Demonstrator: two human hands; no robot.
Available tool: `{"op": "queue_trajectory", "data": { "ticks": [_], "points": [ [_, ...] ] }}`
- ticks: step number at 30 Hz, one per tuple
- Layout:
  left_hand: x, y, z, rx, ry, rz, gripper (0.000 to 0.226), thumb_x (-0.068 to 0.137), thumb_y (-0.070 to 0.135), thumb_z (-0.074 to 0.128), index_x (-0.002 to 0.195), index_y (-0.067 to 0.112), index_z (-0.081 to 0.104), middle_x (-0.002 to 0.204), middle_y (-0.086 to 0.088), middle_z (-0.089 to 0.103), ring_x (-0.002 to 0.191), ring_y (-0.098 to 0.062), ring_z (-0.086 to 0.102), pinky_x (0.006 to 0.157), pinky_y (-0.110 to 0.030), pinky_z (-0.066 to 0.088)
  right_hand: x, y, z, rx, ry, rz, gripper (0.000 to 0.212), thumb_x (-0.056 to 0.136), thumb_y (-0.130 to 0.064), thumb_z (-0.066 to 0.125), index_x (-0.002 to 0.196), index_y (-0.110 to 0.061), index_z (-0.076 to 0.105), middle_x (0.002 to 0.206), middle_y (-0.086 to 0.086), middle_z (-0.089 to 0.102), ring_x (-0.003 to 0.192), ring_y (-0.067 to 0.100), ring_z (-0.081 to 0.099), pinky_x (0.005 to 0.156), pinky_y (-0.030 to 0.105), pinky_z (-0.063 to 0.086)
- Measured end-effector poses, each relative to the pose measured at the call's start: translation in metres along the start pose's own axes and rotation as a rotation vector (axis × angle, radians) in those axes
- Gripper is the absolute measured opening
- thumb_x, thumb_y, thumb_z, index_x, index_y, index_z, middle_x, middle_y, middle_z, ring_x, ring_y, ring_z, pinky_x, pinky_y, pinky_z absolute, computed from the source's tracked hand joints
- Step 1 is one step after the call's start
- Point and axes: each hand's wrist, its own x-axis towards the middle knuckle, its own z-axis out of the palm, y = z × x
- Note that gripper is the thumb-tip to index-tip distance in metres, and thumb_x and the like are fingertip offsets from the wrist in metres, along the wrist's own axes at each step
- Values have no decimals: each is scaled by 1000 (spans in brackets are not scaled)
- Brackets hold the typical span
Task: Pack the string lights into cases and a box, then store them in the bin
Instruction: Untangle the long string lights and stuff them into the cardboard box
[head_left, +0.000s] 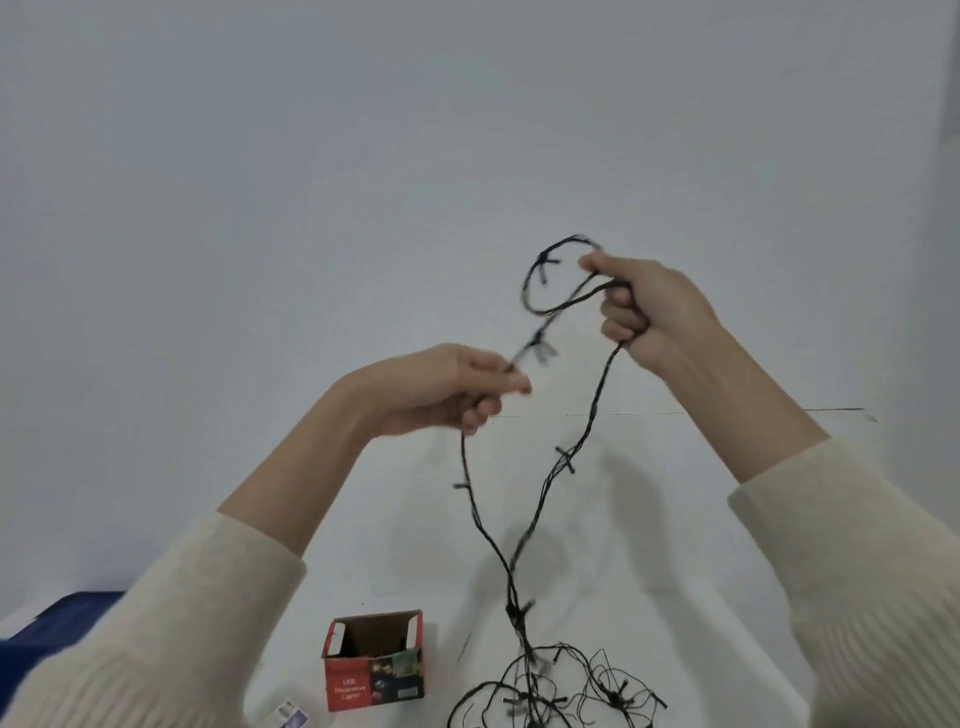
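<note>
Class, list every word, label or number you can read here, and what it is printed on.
"LED": red front of the open box.
Two lines under it: blurred, perhaps "Decorative Lights".
Small card at the bottom edge: print too blurred to read.

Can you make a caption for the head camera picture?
Left hand and right hand hold up black string lights, an open red box beside the tangle on the white table.

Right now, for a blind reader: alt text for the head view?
Two raised hands hold a black string of lights: right hand gripping a loop, left hand pinching the strand. The rest hangs to a tangle on a white table beside an open red box.
</note>
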Motion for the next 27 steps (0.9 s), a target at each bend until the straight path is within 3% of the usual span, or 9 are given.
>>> {"op": "queue_trajectory", "data": {
  "ticks": [4,7,10,13,17,20,22,24,27],
  "points": [
    [-16,-47,-5,163,-148,-131,19,96,22,50,96,9,64,56,2,51,54,-10,49,64,-23,49,15,-11,-35,-16,287,-111,14,87,-12,58,74,-9,63,32,-9,29,28,6,17,32,16,13],
    [-17,-58,-20,74,119,-83,21,97,20,48,95,9,65,61,0,57,63,-14,61,79,-32,55,18,-4,-55,-338,336,-143,7,84,-12,63,80,-7,68,47,-1,37,35,9,28,33,15,21],
    [-11,-34,-24,-193,357,106,21,98,19,44,94,11,63,51,5,48,52,-12,58,77,-36,56,13,5,-61,-969,43,-38,12,84,-14,67,84,-2,70,57,5,45,48,16,37,43,23,31],
    [-1,10,-14,-67,295,179,23,99,20,43,101,9,63,51,7,44,47,-10,49,63,-28,56,-3,14,-41,-1291,-263,63,35,86,-41,62,102,-10,68,82,4,61,70,19,56,60,26,45],
    [14,44,5,190,253,190,16,95,22,50,93,13,63,56,5,42,44,-9,38,51,-20,45,-23,18,-4,-725,-492,34,38,87,-54,51,107,-26,64,110,2,65,107,17,61,91,35,48],
    [20,43,0,224,363,190,16,94,23,51,89,14,64,56,4,39,39,-7,32,44,-16,34,-27,16,-2,-220,-505,224,28,96,-28,45,93,-9,67,69,11,61,67,23,65,68,33,58],
    [17,32,-10,266,419,166,14,92,25,58,90,13,65,60,2,43,40,-6,35,42,-16,33,-25,12,-9,-135,-448,281,31,93,-25,45,80,-6,65,50,0,37,41,12,37,40,20,39],
    [12,15,-19,289,388,127,21,87,28,65,91,8,66,62,1,45,46,-8,38,46,-17,36,-22,7,-17,-159,-391,248,27,89,-29,54,73,-10,61,47,-6,24,39,7,18,35,18,15],
    [3,-19,-28,334,250,38,22,88,27,63,90,6,69,62,0,46,54,-12,45,54,-17,45,-10,2,-36,-43,-211,114,23,91,-25,56,72,-14,53,42,-9,21,34,5,15,34,17,11]
  ]
}}
